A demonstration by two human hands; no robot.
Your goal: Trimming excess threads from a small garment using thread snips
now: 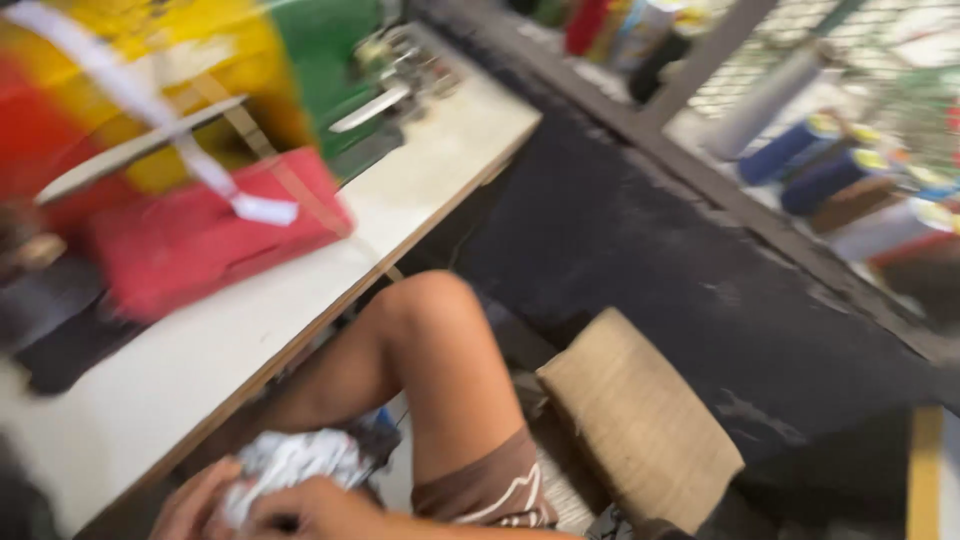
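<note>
Down low, near the bottom edge of the view, a crumpled bundle of white patterned cloth (pixel 290 468) sits bunched between the person's two hands, below the table's front edge and just beside the bare knee. The left hand (pixel 195 500) is closed against the bundle's left side, fingers curled into the folds, and the right hand (pixel 310 510) wraps over its lower right part, knuckles up, gripping the cloth too; the picture is blurred, so how tightly either hand pinches cannot be told. A bent bare leg (pixel 430 370) rises just to the right of the bundle, with the hem of brown shorts (pixel 490 490) at the thigh. Above and to the left runs a pale work table (pixel 200 360) with a wooden edge. On it lies a red block-shaped piece (pixel 200 240) with a white strip of tape (pixel 200 160) trailing across it, and behind that a blurred mass of yellow and red material (pixel 130 70). Further back on the table stands a green sewing machine (pixel 330 60). To the right of the leg a tan woven sack (pixel 640 420) leans near a dark wall (pixel 640 230). Along the ledge at upper right lie spools of blue thread (pixel 810 165), well apart from the hands.
</note>
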